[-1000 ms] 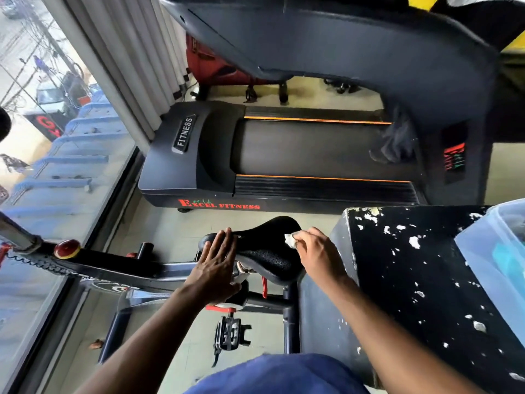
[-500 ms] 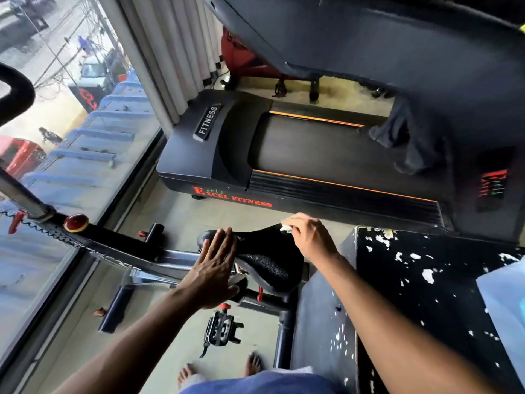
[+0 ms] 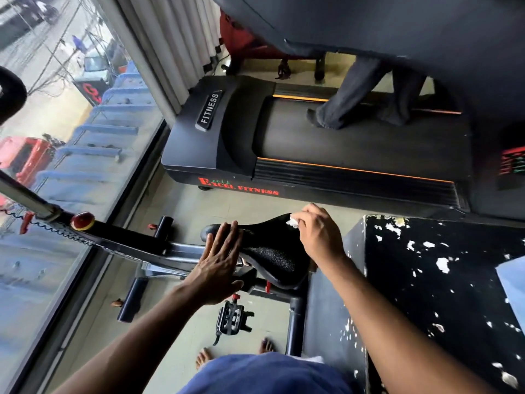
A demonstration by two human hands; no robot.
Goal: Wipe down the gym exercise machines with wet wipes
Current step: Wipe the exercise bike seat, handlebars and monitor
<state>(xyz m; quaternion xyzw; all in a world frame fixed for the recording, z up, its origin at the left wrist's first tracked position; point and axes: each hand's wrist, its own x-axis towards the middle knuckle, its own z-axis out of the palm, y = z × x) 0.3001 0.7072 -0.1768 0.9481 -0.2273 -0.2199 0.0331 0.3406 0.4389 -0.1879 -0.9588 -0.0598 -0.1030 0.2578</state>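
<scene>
Gym floor by window, treadmill (image 3: 312,155) beyond. Right hand (image 3: 318,233) pinching wipe (image 3: 292,222), now shifted to far rear edge of bike seat (image 3: 270,251). Left hand (image 3: 218,263) spread flat, still steadying seat nose. Seat nearly covered.

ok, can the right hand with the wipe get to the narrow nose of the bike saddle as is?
Probably not cleanly. The left hand lies flat over the saddle nose, covering it. The right hand pinches the wipe at the wide rear edge; nothing else blocks the way.
</scene>
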